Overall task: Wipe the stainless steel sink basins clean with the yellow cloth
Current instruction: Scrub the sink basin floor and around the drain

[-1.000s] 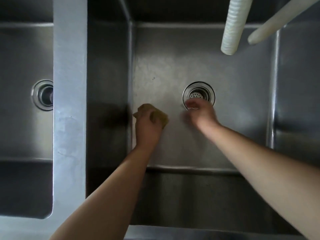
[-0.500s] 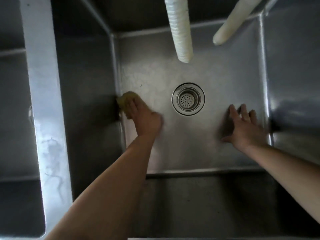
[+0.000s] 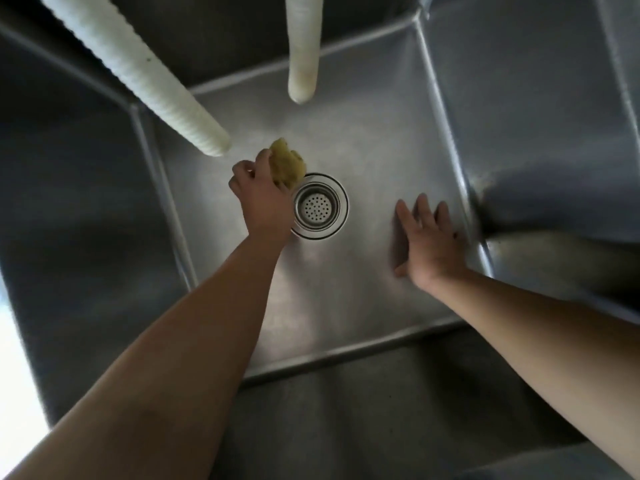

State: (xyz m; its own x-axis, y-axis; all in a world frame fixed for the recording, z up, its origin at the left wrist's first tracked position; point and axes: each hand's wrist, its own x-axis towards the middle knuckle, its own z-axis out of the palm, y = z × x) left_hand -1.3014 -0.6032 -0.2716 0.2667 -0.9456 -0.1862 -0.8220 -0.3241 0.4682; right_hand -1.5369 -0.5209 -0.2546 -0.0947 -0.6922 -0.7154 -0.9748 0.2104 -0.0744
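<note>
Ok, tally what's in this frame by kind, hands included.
White hoses: 2, ribbed hose, smooth hose
Yellow cloth: 1
Drain strainer: 1
Sink basin: 1
Hands: 2, left hand gripping the cloth, right hand flat on the basin floor
Total: 7

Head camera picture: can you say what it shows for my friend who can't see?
A left hand grips a crumpled yellow cloth beside the round metal drain of a stainless steel sink basin. The right hand rests flat, fingers spread.

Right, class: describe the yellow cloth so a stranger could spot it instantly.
Find the round drain in the floor of the steel sink basin. Just up-left of it, the left hand grips the yellow cloth, the only crumpled, coloured thing among grey metal and white hoses.
</note>
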